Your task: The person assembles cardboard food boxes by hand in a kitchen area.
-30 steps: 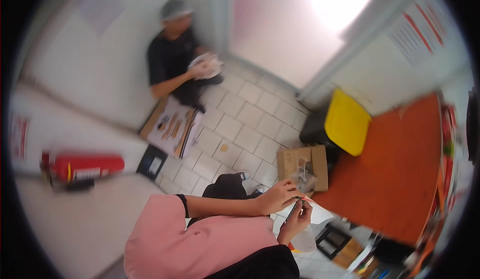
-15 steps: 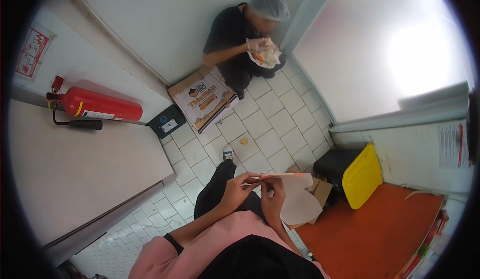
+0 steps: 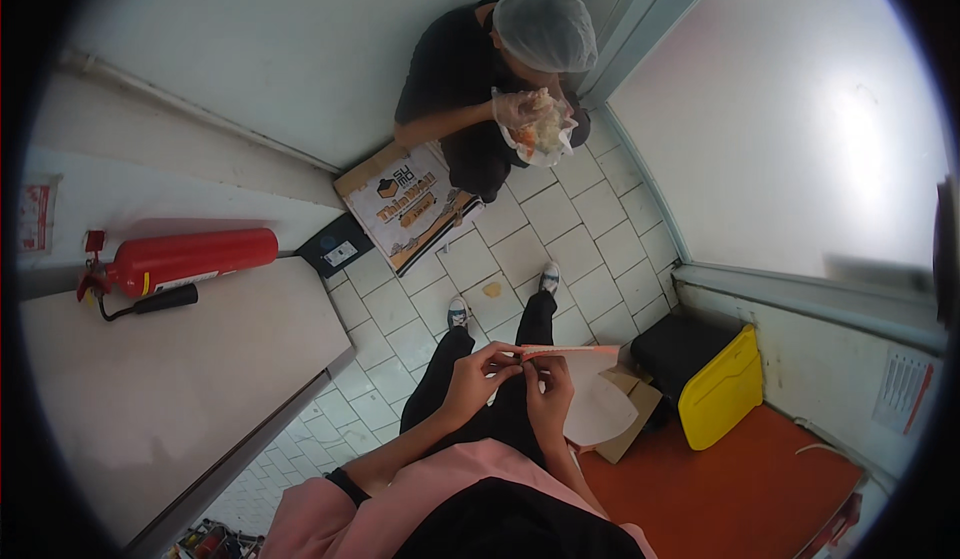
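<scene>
A small room with a floor of pale square tiles [image 3: 520, 249] and plain light walls lies below, seen from overhead. Near the middle of the view the person's left hand [image 3: 478, 377] and right hand [image 3: 548, 399] meet just above their own black-trousered legs. Both hands are closed in a pinch on a thin pale strip with a reddish edge [image 3: 568, 351]: the left fingers grip its near end, the right fingers hold it from below, and the strip runs out to the right past the right hand.

Just right of the right hand, lower down, an open cardboard box [image 3: 632, 411] stands on the floor with a white rounded sheet [image 3: 597, 411] lying over it; what else the box holds cannot be made out. Further right of the hands stands a black bin with a yellow lid [image 3: 718, 389], beside an orange-red surface [image 3: 740, 489].

Well beyond the hands, another person in a hair net [image 3: 545, 27] crouches against the wall, gloved hands holding a white wrapper of food [image 3: 540, 131]. A flat printed cardboard carton [image 3: 408, 204] lies on the tiles next to them. Far left of the left hand, a red fire extinguisher [image 3: 180, 261] lies on a pale counter [image 3: 170, 389].
</scene>
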`<action>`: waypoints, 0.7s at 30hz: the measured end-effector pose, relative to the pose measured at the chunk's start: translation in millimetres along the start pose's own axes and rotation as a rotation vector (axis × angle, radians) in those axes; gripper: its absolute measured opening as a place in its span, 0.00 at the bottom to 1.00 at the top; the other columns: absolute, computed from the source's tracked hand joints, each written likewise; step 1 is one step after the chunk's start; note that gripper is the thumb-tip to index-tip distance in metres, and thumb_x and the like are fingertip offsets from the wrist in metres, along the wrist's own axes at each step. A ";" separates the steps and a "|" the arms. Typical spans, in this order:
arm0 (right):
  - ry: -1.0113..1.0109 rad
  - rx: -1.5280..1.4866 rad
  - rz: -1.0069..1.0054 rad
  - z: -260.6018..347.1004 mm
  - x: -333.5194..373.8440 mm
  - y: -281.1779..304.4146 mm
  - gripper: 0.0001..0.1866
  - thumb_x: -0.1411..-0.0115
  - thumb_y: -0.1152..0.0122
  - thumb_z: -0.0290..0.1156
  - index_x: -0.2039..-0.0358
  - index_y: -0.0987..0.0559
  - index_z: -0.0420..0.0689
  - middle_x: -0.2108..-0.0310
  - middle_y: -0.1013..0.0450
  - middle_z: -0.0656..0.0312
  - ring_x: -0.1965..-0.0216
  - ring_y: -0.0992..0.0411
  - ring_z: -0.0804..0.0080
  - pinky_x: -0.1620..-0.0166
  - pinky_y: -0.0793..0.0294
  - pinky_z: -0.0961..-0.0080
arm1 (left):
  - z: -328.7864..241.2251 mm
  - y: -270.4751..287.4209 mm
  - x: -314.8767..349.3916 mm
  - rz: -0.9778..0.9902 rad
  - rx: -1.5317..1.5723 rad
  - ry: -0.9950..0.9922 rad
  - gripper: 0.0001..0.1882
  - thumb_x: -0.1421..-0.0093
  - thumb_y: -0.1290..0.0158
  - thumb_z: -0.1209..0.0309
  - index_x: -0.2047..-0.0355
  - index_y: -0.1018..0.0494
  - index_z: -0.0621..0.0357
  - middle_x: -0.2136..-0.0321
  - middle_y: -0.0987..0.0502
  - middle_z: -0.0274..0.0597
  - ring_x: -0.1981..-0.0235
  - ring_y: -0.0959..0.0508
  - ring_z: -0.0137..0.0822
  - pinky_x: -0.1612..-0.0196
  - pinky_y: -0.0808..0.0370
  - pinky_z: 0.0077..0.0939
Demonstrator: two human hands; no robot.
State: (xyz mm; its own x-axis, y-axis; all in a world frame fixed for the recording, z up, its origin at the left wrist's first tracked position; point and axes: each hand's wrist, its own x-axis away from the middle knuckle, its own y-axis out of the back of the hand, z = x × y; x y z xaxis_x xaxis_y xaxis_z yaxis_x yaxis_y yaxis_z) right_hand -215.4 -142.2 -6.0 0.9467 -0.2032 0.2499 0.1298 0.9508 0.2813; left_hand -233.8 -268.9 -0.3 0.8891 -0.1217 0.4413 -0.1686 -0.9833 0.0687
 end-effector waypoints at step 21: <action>-0.238 0.144 0.548 -21.8 -193.6 79.9 0.08 0.46 0.48 0.19 0.64 0.25 0.35 0.68 0.27 0.60 0.67 0.28 0.79 0.65 0.30 0.83 | 10.6 -73.8 -158.3 -0.174 -0.036 0.145 0.29 0.50 0.41 0.69 0.48 0.39 0.55 0.58 0.31 0.42 0.59 0.29 0.25 0.63 0.29 0.20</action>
State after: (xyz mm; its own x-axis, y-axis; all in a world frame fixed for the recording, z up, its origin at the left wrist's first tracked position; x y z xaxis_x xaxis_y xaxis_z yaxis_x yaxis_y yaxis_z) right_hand -381.9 -21.7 -52.1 0.7703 0.2441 0.5891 -0.4142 0.8939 0.1713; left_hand -357.6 -178.5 -84.7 0.8363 0.0727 0.5435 -0.0355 -0.9819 0.1860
